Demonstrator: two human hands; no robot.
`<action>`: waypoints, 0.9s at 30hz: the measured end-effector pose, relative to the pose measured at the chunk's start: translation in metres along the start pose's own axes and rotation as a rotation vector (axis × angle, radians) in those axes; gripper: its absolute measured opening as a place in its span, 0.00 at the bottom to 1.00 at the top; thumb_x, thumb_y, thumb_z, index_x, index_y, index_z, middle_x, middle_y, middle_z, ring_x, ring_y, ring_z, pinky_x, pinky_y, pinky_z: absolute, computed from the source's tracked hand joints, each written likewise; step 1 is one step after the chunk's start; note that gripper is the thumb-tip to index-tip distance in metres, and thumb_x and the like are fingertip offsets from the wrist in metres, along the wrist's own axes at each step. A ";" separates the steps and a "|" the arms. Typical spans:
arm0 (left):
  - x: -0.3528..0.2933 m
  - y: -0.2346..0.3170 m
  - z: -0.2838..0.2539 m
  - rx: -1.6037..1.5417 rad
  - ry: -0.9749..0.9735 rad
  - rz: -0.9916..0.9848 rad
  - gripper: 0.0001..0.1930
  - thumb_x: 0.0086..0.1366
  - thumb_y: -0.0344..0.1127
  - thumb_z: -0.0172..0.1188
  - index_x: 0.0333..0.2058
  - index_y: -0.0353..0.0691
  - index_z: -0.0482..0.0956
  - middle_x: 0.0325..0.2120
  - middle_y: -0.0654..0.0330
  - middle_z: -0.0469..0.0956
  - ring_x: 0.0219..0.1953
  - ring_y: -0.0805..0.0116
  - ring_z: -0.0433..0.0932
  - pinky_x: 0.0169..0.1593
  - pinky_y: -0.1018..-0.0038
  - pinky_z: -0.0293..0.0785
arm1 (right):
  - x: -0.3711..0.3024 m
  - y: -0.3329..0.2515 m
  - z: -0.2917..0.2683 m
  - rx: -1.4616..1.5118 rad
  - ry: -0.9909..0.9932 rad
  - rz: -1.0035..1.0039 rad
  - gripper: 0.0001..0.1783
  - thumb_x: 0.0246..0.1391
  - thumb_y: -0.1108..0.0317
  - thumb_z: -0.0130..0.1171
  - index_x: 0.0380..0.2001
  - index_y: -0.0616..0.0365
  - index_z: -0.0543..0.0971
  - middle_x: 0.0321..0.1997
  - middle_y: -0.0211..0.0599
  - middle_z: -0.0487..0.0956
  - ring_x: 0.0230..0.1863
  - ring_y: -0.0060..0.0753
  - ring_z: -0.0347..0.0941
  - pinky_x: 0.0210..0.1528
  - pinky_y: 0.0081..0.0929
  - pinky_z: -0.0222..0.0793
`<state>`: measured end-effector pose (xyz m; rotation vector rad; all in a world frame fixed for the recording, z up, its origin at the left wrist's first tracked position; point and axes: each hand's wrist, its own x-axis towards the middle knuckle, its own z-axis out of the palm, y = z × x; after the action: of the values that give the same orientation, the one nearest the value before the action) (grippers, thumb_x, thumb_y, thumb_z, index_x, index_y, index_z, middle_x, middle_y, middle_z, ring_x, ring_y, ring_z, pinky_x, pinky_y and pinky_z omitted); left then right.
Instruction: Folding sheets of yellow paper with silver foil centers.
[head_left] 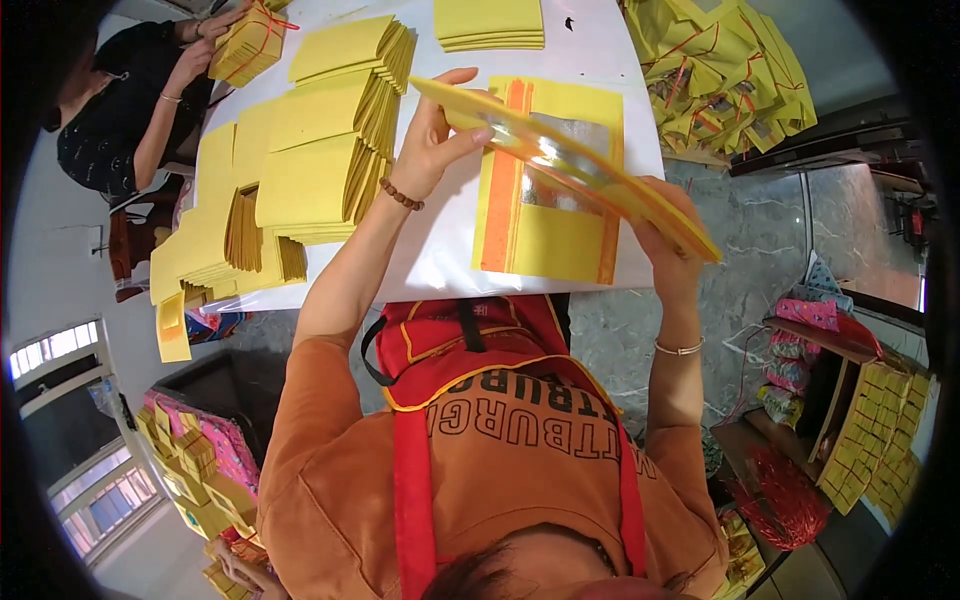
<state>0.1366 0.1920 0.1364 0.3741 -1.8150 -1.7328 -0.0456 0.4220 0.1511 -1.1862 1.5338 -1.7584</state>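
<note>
Between my two hands a stack of yellow paper sheets (585, 165) is held up at a slant above the table, its silver foil middle and orange stripe partly showing. My left hand (445, 145) grips its left end, thumb on the near face. At the lower right end, my right hand (668, 235) is closed around the stack's edge. Beneath it, flat on the white table, lies more yellow paper (555, 245) with orange bands and a silver foil patch, partly covered by the raised stack.
Folded yellow paper stacks (310, 180) crowd the table's left side; another yellow stack (490, 22) lies at the far edge. A co-worker (120, 130) at far left handles a red-tied yellow bundle (248, 48). Red-tied yellow bundles (735, 85) pile up at far right.
</note>
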 end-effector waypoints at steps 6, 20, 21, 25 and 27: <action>-0.007 -0.012 0.002 -0.024 0.047 -0.070 0.26 0.60 0.29 0.56 0.56 0.38 0.59 0.45 0.51 0.72 0.48 0.63 0.73 0.50 0.67 0.71 | 0.005 0.001 -0.004 -0.116 -0.058 -0.074 0.19 0.47 0.78 0.61 0.46 0.64 0.74 0.46 0.39 0.77 0.48 0.27 0.72 0.52 0.23 0.67; 0.000 0.012 0.004 0.520 0.170 0.032 0.25 0.59 0.30 0.59 0.54 0.35 0.62 0.45 0.57 0.72 0.45 0.66 0.72 0.47 0.69 0.70 | 0.001 0.013 0.005 0.286 0.185 0.359 0.15 0.58 0.68 0.55 0.47 0.63 0.73 0.46 0.30 0.76 0.45 0.21 0.71 0.46 0.22 0.68; -0.002 0.014 0.006 0.853 0.258 0.207 0.26 0.57 0.30 0.61 0.53 0.35 0.63 0.44 0.55 0.72 0.44 0.62 0.72 0.46 0.68 0.70 | -0.002 0.016 0.010 0.305 0.211 0.360 0.15 0.58 0.67 0.55 0.46 0.63 0.74 0.45 0.30 0.76 0.43 0.20 0.71 0.45 0.21 0.68; -0.020 0.026 0.035 1.213 -0.060 0.544 0.30 0.44 0.29 0.63 0.51 0.42 0.71 0.48 0.55 0.70 0.44 0.57 0.70 0.46 0.63 0.65 | -0.012 0.030 0.017 0.413 0.307 0.396 0.14 0.59 0.68 0.53 0.47 0.62 0.73 0.45 0.32 0.76 0.44 0.23 0.72 0.46 0.22 0.69; -0.038 0.022 0.060 1.251 -0.070 0.549 0.31 0.42 0.30 0.63 0.51 0.45 0.72 0.50 0.56 0.69 0.46 0.59 0.69 0.46 0.64 0.64 | -0.013 0.033 0.021 0.544 0.355 0.443 0.16 0.58 0.70 0.54 0.49 0.60 0.71 0.48 0.32 0.75 0.49 0.25 0.72 0.50 0.25 0.70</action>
<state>0.1354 0.2649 0.1507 0.2312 -2.5344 -0.1062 -0.0261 0.4145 0.1152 -0.2569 1.2414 -1.9480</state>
